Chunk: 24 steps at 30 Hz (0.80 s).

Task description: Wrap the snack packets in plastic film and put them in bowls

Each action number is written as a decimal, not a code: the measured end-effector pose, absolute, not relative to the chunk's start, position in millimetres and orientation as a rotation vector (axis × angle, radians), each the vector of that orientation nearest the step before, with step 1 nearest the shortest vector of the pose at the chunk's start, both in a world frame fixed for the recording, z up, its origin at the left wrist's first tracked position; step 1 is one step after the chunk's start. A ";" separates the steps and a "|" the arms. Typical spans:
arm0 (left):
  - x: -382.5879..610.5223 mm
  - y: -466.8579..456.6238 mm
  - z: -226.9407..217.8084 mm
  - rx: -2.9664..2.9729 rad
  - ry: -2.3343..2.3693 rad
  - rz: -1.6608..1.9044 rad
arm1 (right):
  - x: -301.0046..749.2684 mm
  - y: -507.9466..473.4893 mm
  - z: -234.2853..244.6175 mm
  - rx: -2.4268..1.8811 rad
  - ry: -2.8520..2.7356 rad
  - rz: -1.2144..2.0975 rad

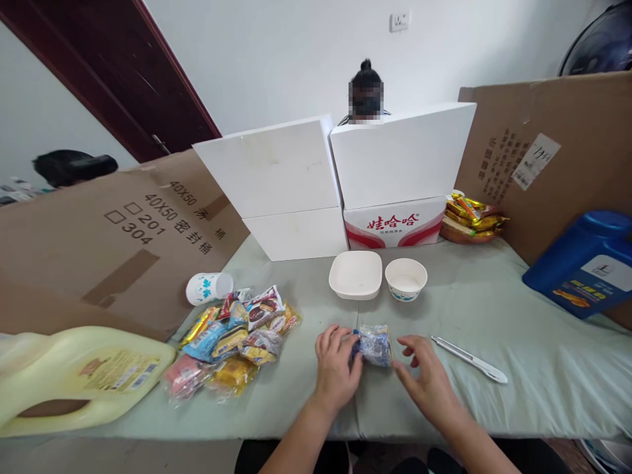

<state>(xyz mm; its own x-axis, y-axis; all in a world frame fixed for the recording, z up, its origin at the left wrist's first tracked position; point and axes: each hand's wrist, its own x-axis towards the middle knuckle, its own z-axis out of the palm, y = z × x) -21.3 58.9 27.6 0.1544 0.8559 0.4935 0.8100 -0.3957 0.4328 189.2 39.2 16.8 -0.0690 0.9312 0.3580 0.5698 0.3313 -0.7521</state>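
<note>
A small snack packet, blue with a clear shiny wrapper, lies on the cloth-covered table in front of me. My left hand is at its left end, with the thumb and index finger closed on the blue edge. On the packet's right side, my right hand is open, thumb and fingers apart, its thumb tip close to the wrapper. Beyond the packet stand a white square bowl and a white round bowl with a blue-green pattern. Right of my right hand lies a white utility knife.
To the left are a pile of wrapped snacks, a paper cup on its side and a large yellow jug. A blue bottle and a snack basket stand right. White boxes and cardboard wall the table.
</note>
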 end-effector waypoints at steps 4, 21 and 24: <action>-4.2 55.9 35.3 2.482 1.576 1.008 | 160.7 49.3 22.8 -1.273 -1.922 0.336; -17.5 49.8 46.7 2.672 1.502 0.990 | 208.6 41.4 53.7 -1.127 -1.807 0.100; -17.3 26.7 45.5 2.830 1.248 0.680 | 191.6 36.5 65.7 -1.004 -2.111 0.297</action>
<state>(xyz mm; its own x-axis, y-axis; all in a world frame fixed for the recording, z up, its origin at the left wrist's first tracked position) -17.3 26.7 45.5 0.5975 0.6986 0.3937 0.7094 -0.6894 0.1466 191.6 36.5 65.7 -0.3978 0.7406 0.5415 0.5623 0.6632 -0.4940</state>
